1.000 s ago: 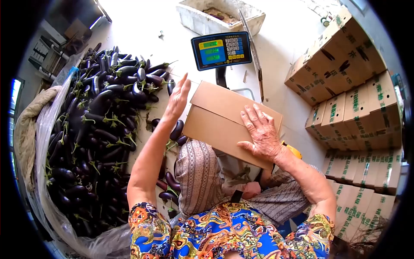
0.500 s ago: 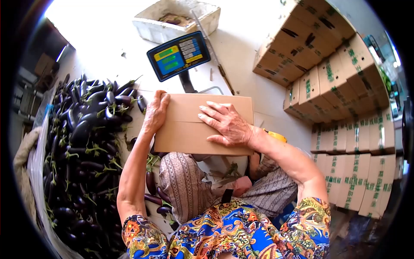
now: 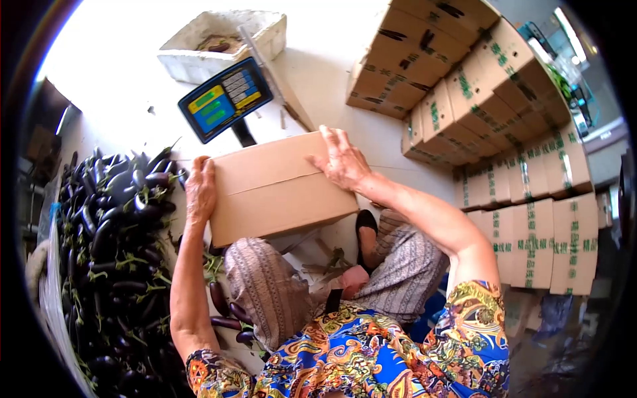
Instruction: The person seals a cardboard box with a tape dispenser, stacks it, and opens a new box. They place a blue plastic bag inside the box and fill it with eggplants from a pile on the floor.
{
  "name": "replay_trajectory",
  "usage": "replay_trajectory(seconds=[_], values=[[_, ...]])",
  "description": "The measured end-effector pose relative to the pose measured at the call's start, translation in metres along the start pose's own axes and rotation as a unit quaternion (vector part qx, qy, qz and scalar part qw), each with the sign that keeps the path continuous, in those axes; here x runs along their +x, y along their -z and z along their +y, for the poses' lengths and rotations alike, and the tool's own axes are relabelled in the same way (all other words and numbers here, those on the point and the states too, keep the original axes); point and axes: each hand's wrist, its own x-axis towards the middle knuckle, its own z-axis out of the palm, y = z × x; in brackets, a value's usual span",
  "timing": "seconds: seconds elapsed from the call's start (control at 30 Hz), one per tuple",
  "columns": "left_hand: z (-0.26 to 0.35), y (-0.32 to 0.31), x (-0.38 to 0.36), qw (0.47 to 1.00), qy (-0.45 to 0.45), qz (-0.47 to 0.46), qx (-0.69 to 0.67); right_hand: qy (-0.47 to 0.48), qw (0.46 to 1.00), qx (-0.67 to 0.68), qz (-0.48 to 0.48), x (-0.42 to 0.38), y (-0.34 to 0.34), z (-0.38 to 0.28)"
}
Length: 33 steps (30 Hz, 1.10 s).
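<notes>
A closed, plain cardboard box (image 3: 282, 189) sits in front of my knees, slightly turned, with a seam across its top. My left hand (image 3: 200, 191) grips its left side, fingers over the far left corner. At the far right corner, my right hand (image 3: 344, 159) clasps the edge, thumb lying on the top. Just beyond the box stands a digital scale display (image 3: 225, 99) with lit green readouts on a dark post. Whatever supports the box underneath is mostly hidden.
A large heap of eggplants (image 3: 113, 265) lies to the left beside plastic sheeting (image 3: 52, 292). Printed cartons (image 3: 464, 106) are stacked on the right. A white foam bin (image 3: 182, 63) stands at the back, and a few loose eggplants (image 3: 225, 323) lie by my left knee.
My right hand has slid from the middle of the box top to its far right corner. The box has turned slightly, its right end swinging away from me. The view has shifted right.
</notes>
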Motion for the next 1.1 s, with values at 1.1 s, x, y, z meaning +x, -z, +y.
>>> replay_trajectory(seconds=[1.1], values=[[0.02,-0.004,0.003,0.999,0.013,-0.031,-0.039,-0.083,0.905,0.405,0.101,-0.077,0.05,0.152]])
